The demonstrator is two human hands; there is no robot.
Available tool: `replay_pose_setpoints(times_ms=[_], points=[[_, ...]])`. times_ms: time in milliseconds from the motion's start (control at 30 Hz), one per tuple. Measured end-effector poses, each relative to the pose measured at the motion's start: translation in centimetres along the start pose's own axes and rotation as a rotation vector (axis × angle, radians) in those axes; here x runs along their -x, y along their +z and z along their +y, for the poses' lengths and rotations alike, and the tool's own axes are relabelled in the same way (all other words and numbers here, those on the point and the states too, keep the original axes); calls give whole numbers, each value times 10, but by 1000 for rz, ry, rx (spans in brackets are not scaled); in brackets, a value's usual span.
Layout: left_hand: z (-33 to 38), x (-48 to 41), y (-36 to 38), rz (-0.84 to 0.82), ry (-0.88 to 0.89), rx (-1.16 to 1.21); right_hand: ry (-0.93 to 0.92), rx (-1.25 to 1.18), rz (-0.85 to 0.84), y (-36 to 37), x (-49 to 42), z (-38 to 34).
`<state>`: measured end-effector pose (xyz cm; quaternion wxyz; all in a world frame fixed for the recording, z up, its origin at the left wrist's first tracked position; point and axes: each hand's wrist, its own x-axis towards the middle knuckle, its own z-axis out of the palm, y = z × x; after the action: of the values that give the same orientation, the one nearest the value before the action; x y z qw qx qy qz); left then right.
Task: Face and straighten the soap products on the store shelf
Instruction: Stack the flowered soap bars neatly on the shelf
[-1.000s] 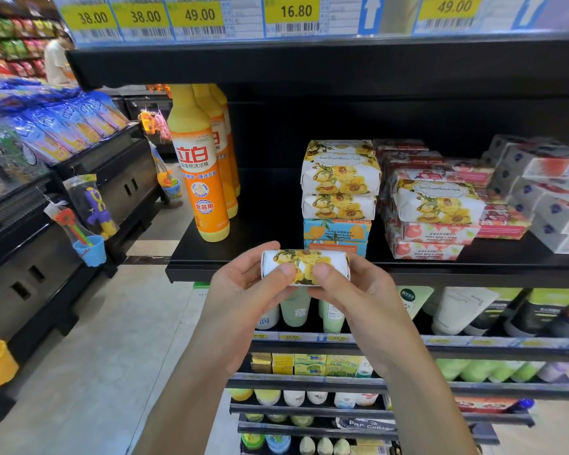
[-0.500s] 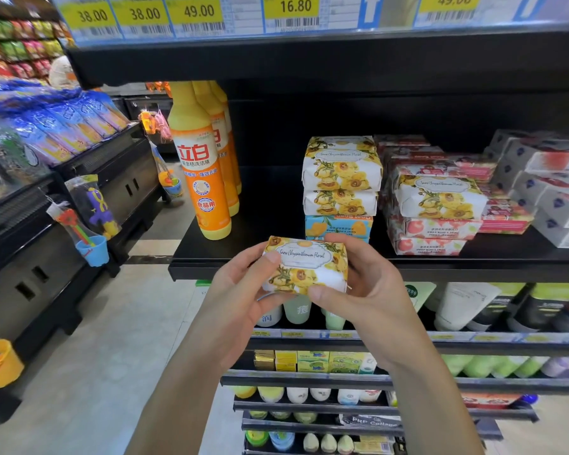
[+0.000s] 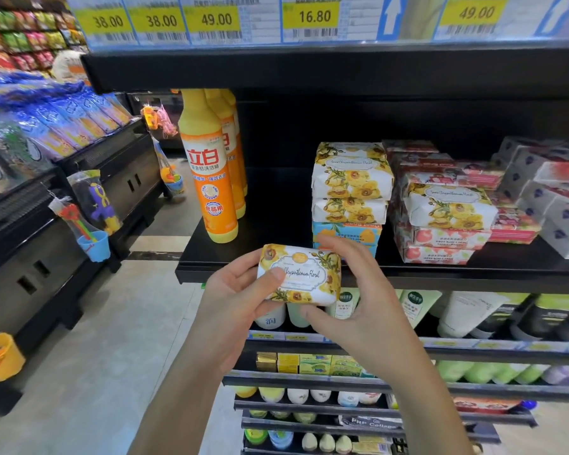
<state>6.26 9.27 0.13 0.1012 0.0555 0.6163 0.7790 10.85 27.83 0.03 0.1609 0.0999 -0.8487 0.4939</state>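
Both hands hold the small soap bar in white paper with yellow flowers (image 3: pixel 304 274), out in front of the shelf. The left hand (image 3: pixel 234 290) pinches its left end, thumb on the front. The right hand (image 3: pixel 358 310) wraps the right end, fingers over the top, thumb below. A second ago only the thin side showed; now the name side faces up. It looks ready to go back. Just past the fingers is the black metal shelf (image 3: pixel 440 280). Behind it sits the stack of matching flower soaps (image 3: pixel 352 178), likely its home.
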Motion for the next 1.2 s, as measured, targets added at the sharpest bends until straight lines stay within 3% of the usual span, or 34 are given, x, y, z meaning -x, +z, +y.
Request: replay_pose_setpoints(times_ms=[233,467,567,733,833,967,1100,1200], points=[[12,-9,-22,-2,27,-11,-230,436,25,31,-30,-13],[21,-18,-45,-3,64,-75,-268,563,-20,47,-54,-31],[23,-23,-54,0,169,-251,-207,557,-65,53,-63,-36],[16,-33,-85,82,425,-906,-117,647,-113,55,-83,-41],[5,-41,-96,47,471,-1180,-71,736,-146,56,-93,-40],[-16,-53,-101,24,467,-1380,-49,813,-188,61,-104,-37],[-29,-59,-106,114,617,-1384,-10,816,-237,67,-113,-30],[-33,-60,-108,131,628,-1373,53,786,-275,67,-117,-28]])
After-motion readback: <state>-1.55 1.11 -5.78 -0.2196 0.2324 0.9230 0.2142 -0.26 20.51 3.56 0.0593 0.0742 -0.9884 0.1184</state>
